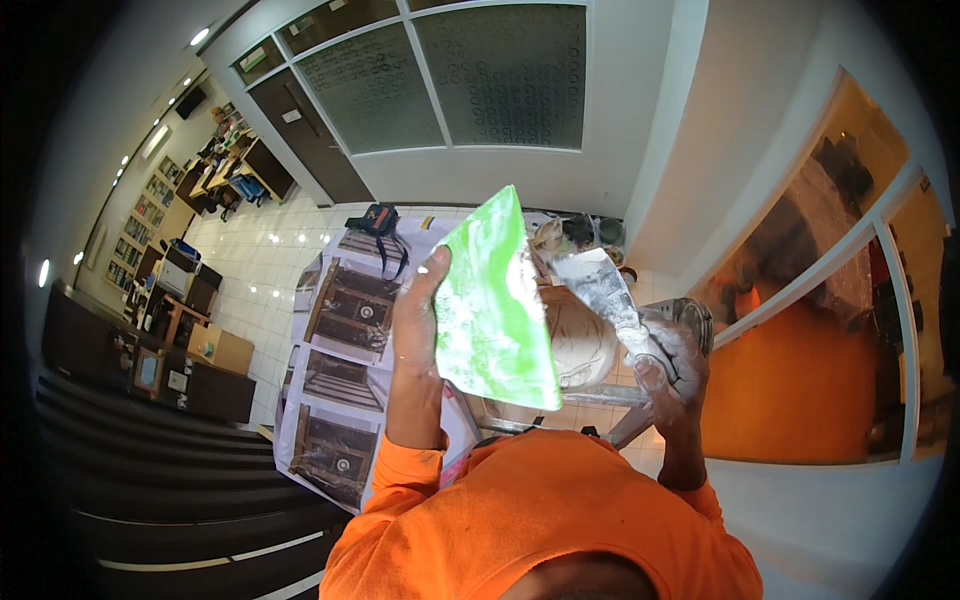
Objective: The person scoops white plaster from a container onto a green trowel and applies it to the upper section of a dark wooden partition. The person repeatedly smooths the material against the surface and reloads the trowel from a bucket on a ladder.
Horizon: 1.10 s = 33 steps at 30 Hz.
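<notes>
A flat green board [485, 320], smeared with white putty, is gripped at its left edge by my left hand [418, 310], the thumb lying on its face. My right hand [675, 360], coated in white, is closed round the handle of a wide putty knife [600, 285]. Putty covers much of the blade, which points up and left, close to the board's right edge. Under the tools shows a pale, rounded, sack-like thing [580, 345], partly hidden by the board.
Below me a printed sheet [365, 420] covers the tiled floor, with a dark strapped bag [378, 222] on it. Metal bars [600, 395] cross in front of my body. A white wall [640, 170] and a glass pane [800, 370] stand to the right. Desks [225, 175] are far left.
</notes>
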Motion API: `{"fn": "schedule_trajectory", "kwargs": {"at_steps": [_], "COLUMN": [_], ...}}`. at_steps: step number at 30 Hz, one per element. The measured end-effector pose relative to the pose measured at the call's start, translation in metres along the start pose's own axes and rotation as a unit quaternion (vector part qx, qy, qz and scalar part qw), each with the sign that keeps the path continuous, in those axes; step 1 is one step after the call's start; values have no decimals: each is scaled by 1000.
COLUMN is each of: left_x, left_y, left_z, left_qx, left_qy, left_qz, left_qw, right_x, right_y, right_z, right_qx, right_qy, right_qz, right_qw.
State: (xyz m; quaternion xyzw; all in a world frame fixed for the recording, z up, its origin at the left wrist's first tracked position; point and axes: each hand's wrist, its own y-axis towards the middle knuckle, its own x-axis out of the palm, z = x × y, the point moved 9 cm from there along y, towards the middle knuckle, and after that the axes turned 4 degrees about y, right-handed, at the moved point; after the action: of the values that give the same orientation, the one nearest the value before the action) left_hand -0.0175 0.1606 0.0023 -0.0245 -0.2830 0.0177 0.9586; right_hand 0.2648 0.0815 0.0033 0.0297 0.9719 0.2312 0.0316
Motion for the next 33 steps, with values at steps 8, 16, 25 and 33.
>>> {"fn": "schedule_trajectory", "kwargs": {"at_steps": [8, 16, 25, 33], "left_x": [10, 19, -71, -91], "left_y": [5, -6, -6, -26], "left_z": [-29, 2, 2, -5], "left_qx": [14, 70, 98, 115], "left_qy": [-29, -43, -66, -112], "left_qz": [33, 17, 130, 180], "left_qw": [999, 996, 984, 971], "right_x": [30, 22, 27, 41], "right_y": [-4, 4, -15, -32], "right_z": [-6, 19, 62, 78], "right_qx": [-132, -16, -8, -39], "right_qy": [11, -179, -412, -413], "right_qz": [19, -61, -138, -199], "right_qw": [991, 982, 901, 888]}}
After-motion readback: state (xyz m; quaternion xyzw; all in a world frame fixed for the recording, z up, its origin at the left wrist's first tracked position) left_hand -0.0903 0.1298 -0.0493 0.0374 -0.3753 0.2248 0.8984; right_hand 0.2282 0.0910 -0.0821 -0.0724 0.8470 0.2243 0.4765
